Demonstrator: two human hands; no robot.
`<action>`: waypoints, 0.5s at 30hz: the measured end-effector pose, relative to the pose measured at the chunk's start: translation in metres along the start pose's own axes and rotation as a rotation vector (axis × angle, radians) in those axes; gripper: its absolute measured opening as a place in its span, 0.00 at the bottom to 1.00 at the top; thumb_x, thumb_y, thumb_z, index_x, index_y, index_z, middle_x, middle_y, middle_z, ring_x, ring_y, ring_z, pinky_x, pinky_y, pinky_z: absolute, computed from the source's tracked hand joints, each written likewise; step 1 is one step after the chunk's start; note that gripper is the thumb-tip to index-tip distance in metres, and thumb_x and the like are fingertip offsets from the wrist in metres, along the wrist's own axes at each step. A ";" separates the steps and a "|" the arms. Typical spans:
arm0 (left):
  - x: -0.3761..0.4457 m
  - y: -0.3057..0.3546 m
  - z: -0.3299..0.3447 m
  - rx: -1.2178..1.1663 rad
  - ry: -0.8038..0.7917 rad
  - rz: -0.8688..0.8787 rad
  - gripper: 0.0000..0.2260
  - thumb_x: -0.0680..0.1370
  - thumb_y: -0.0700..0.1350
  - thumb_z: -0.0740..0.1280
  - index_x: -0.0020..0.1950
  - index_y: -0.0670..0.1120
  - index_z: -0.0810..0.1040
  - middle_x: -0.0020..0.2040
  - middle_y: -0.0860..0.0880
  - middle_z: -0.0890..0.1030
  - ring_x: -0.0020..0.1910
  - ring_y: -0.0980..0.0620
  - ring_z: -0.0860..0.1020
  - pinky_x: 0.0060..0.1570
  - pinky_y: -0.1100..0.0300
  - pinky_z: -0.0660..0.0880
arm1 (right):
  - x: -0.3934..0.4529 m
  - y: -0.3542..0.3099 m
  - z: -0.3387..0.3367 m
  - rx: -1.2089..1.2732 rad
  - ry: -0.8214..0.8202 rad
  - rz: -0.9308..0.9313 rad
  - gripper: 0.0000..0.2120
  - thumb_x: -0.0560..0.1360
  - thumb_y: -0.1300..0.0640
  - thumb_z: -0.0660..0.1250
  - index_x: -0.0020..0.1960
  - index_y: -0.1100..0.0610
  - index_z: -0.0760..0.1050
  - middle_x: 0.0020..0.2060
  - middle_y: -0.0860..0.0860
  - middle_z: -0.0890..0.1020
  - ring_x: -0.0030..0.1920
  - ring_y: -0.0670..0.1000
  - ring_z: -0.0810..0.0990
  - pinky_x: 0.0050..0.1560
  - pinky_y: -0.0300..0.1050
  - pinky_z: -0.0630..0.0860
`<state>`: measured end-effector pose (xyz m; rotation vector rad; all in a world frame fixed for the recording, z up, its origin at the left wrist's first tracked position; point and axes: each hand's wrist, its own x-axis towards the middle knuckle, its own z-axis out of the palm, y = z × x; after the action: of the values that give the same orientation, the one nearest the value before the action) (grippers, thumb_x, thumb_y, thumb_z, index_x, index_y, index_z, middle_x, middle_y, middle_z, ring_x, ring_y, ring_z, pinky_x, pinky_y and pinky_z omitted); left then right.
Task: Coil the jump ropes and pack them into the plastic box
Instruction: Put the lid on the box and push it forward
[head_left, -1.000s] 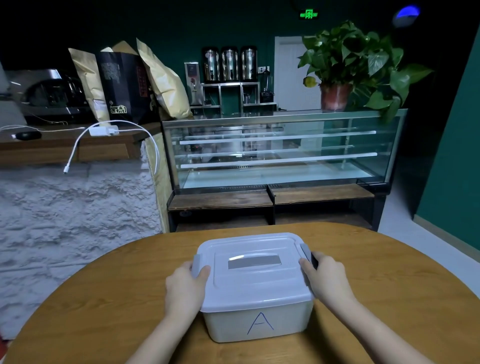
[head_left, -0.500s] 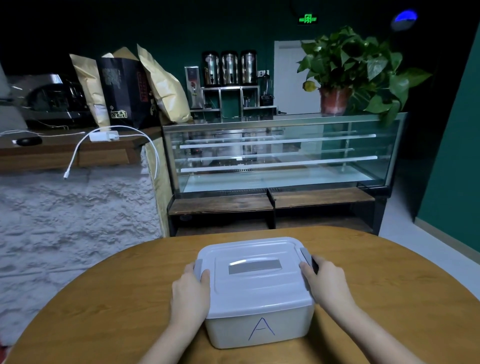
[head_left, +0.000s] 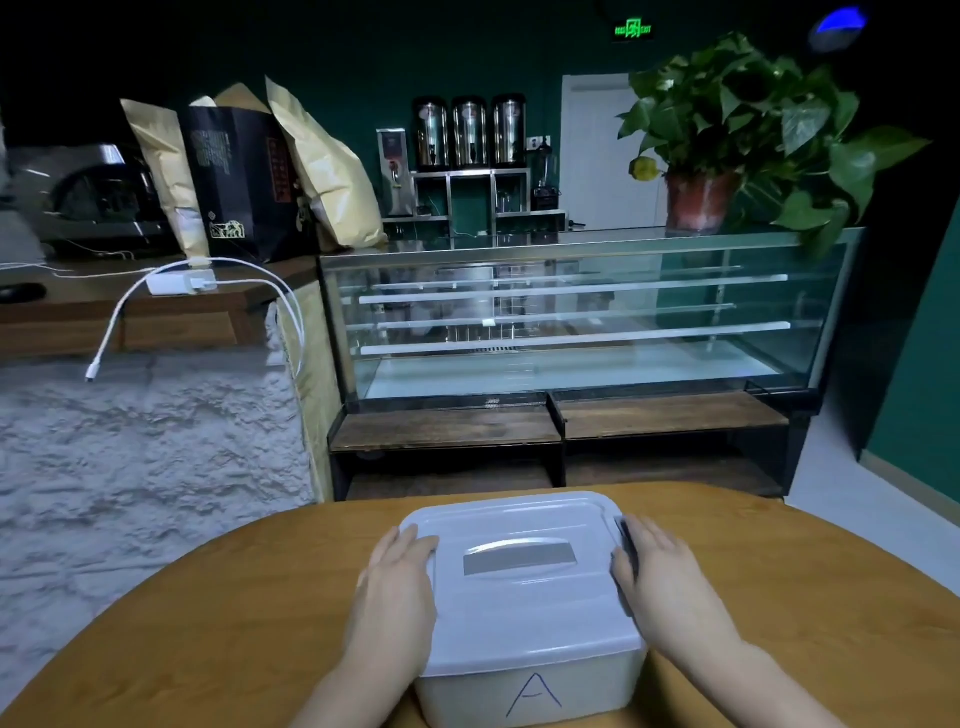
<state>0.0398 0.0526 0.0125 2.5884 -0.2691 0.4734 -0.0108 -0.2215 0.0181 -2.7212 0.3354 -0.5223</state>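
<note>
A white plastic box (head_left: 524, 686) with a closed pale lid (head_left: 519, 613) stands on the round wooden table near its front edge. A blue letter A is drawn on its front wall, and a grey handle lies flat in the lid. My left hand (head_left: 396, 587) presses with straight fingers on the lid's left edge, covering the latch there. On the other side, my right hand (head_left: 662, 579) lies flat against the lid's right edge beside the dark latch (head_left: 626, 540). No jump rope shows; the box's inside is hidden.
The wooden table (head_left: 208, 623) stretches out to both sides of the box. Behind it stand a glass display case (head_left: 571, 322) with a potted plant (head_left: 727, 145) on top, and a white stone counter (head_left: 145, 441) carrying paper bags and a white charger cable (head_left: 171, 283).
Both hands have slid a little forward along the lid's sides and lie flatter. The view has tilted, so the box sits lower in the frame. The box itself has not moved.
</note>
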 end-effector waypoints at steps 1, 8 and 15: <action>0.007 -0.002 0.002 0.017 -0.025 0.083 0.24 0.81 0.34 0.58 0.74 0.54 0.72 0.78 0.54 0.66 0.80 0.53 0.58 0.75 0.61 0.55 | 0.008 0.001 0.002 -0.169 0.016 -0.094 0.24 0.76 0.52 0.67 0.71 0.56 0.72 0.68 0.53 0.77 0.67 0.60 0.75 0.63 0.52 0.76; 0.037 -0.007 0.016 0.047 -0.104 0.338 0.25 0.73 0.38 0.56 0.61 0.58 0.84 0.65 0.55 0.81 0.67 0.53 0.77 0.70 0.67 0.57 | 0.039 -0.005 0.020 -0.048 -0.128 -0.521 0.18 0.80 0.55 0.57 0.67 0.44 0.75 0.67 0.35 0.75 0.68 0.40 0.73 0.73 0.32 0.52; 0.038 -0.009 0.041 0.084 0.192 0.472 0.13 0.81 0.53 0.57 0.45 0.55 0.81 0.47 0.52 0.86 0.49 0.51 0.83 0.56 0.56 0.71 | 0.041 0.008 0.047 0.029 -0.140 -0.481 0.18 0.82 0.43 0.48 0.60 0.44 0.75 0.57 0.40 0.84 0.66 0.43 0.72 0.72 0.42 0.56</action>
<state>0.0884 0.0363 -0.0108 2.5269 -0.8149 0.9080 0.0436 -0.2271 -0.0136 -2.7870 -0.3701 -0.4465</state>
